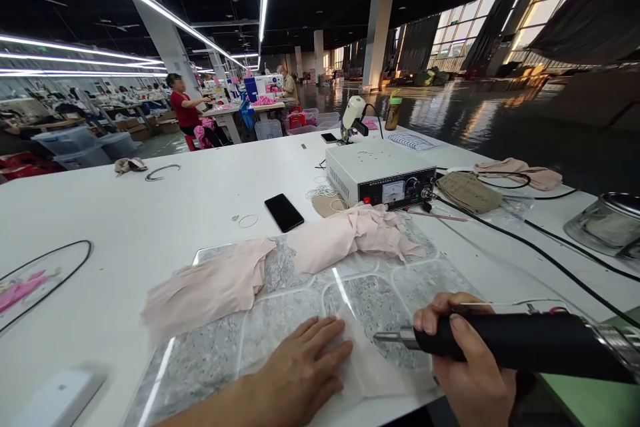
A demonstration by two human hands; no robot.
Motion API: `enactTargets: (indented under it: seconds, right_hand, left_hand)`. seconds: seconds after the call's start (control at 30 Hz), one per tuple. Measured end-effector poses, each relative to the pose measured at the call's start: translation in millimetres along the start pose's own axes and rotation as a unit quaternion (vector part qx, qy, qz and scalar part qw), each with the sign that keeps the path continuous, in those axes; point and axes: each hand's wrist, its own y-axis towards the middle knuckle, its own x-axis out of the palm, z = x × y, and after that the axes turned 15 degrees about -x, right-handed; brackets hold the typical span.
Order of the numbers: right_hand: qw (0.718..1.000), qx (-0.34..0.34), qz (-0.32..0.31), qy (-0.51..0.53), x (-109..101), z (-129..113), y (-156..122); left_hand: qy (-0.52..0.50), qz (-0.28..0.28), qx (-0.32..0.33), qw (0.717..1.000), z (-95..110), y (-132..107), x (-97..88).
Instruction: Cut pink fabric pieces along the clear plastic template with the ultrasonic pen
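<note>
My left hand (307,370) lies flat, fingers stretched, on a thin pale pink fabric piece (367,363) at the board's near edge. My right hand (467,353) is wrapped round a black handheld ultrasonic cutter (525,340), a thick cylinder with a pointed metal tip. The tip points left, beside the fabric piece; whether it touches anything I cannot tell. Under the fabric is a grey marbled board (280,327) with a clear, glossy surface. Across its far side lie two stacks of pale pink fabric, a left stack (210,287) and a right stack (340,240).
Behind the board stand a control box (345,167) with a dial and a black phone (284,212). Black cables (530,250) run across the right side. A glass jar (607,223) stands far right, a white box (65,393) near left. A person in red (185,110) works beyond.
</note>
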Motion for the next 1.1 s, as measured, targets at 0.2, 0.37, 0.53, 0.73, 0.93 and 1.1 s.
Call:
enactTargets:
  seconds: [0.2,0.37,0.53,0.73,0.93,1.1]
  right_hand:
    - [1.0,0.019,0.004,0.006,5.6,2.8,-0.5]
    - [0.999,0.033,0.005,0.008,10.2,5.1,-0.2]
    - [0.999,0.032,0.011,0.0,11.9,6.2,2.6]
    - [0.999,0.042,0.015,-0.008,12.2,3.0,-0.1]
    - [0.998,0.054,0.016,-0.001,14.4,7.7,-1.1]
    - [0.997,0.057,0.048,0.01,22.3,14.3,-0.6]
  left_hand:
    - [-0.015,0.028,0.002,1.0,-6.2,-1.0,3.9]
    - [0.001,0.014,-0.001,1.0,-5.7,-1.5,0.7]
    - [0.007,0.011,0.014,1.0,-5.6,0.3,-0.1]
    - [-0.003,0.017,0.013,1.0,-6.8,0.5,1.2]
    - [-0.036,0.039,0.018,0.998,-8.4,0.4,5.1]
    - [-0.032,0.039,0.022,0.998,-10.0,1.0,5.8]
